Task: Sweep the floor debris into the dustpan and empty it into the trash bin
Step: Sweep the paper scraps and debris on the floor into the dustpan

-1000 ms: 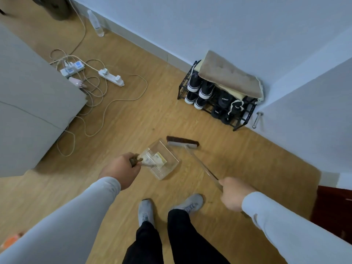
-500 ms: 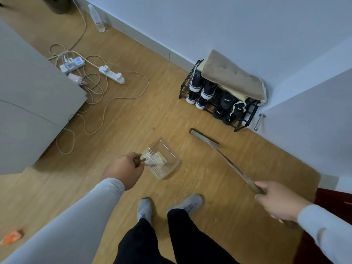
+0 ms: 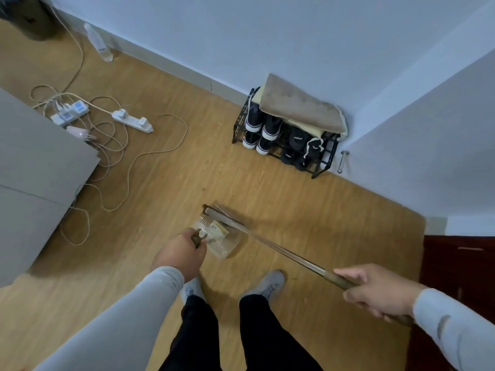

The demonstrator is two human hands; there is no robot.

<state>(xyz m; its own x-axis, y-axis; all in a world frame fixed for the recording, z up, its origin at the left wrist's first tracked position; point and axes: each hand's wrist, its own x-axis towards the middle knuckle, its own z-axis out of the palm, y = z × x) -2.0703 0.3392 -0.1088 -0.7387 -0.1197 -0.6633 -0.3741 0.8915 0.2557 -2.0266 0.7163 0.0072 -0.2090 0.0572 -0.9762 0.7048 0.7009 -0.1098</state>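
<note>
Clear plastic dustpan (image 3: pixel 219 238), frame centre, gripped by left hand (image 3: pixel 179 255); long wooden-handled broom (image 3: pixel 270 243), head at dustpan's mouth, gripped by right hand (image 3: pixel 375 291), lower right.

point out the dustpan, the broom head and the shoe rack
dustpan (image 3: pixel 227 246), head view, on its clear near wall
broom head (image 3: pixel 218 214), head view, on the bar at the dustpan's mouth
shoe rack (image 3: pixel 325 159), head view, on its black wire front

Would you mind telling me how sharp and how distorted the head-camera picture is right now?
Head view: wide-angle bending curves the wall base and skews the shoe rack; the broom head is motion-smeared at the clear dustpan; both hands, left hand and right hand, look soft; lighting is even, shadows faint.
</note>
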